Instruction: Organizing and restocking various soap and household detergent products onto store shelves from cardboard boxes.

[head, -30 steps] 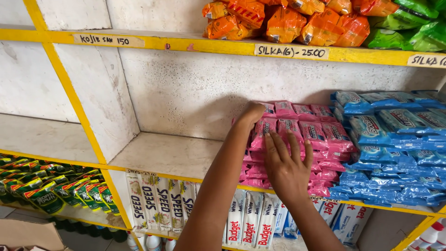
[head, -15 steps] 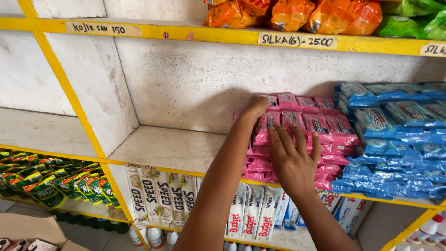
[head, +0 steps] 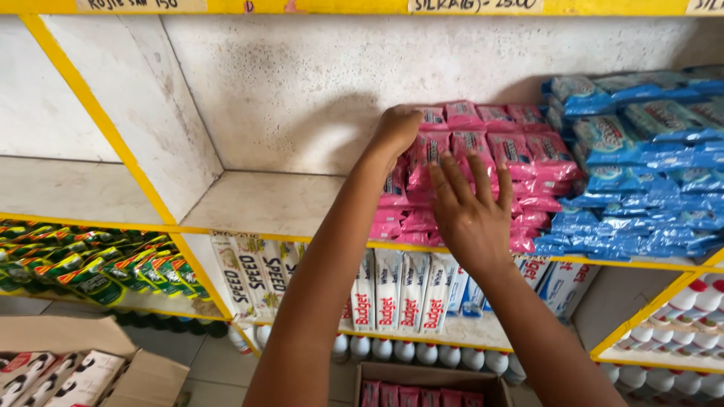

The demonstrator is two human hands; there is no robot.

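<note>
left hand (head: 394, 130): our grip curls closed on the pink sachet stack's (head: 483, 162) top-left corner | right hand (head: 469, 211): our grip open, fingers spread flat on its front | shelf (head: 256, 203)

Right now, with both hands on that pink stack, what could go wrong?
1. The stacked pink plastic sachet packs sit close to the yellow shelf edge; a push from the right hand might tip the front ones off.
2. The left hand presses the stack's open left side, where nothing braces it, so packs could slide out.
3. The blue packs lean alongside and may shift.
</note>
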